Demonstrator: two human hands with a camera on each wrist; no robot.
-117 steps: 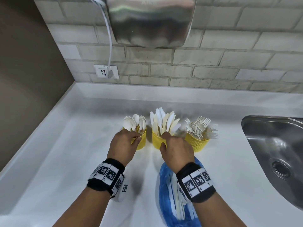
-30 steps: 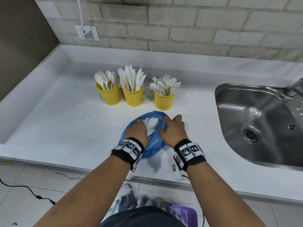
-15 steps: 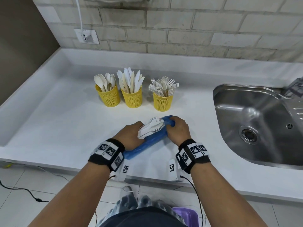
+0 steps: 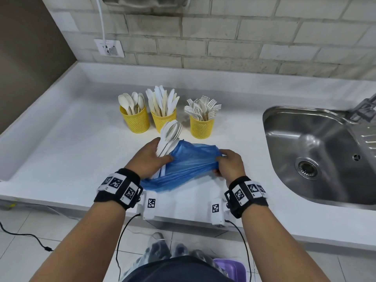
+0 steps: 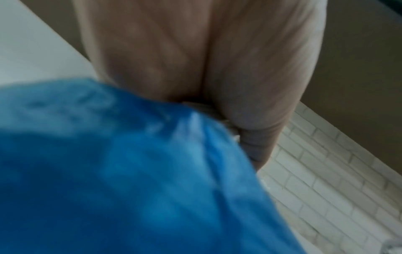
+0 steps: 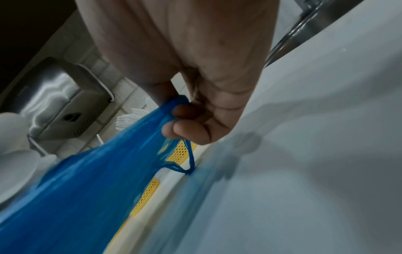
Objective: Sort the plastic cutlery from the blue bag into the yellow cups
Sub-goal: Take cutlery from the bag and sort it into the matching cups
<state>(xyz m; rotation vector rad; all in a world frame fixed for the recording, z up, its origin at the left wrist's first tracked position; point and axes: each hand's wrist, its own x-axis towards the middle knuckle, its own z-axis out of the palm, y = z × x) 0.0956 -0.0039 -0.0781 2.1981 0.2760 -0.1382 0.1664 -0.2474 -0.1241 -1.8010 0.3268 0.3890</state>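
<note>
Raised since half a second ago, spoon bundle (image 4: 169,137) clamped in left hand (image 4: 149,159); right hand (image 4: 230,166) pinches limp, slippery blue bag (image 4: 189,165); grip stiff, light handles.

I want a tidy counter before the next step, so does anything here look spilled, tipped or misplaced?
Nothing stands out. The three yellow cups stand upright holding spoons, knives and forks separately. The left hand grips a bundle of spoons coming out of the blue bag, which the right hand holds.
</note>
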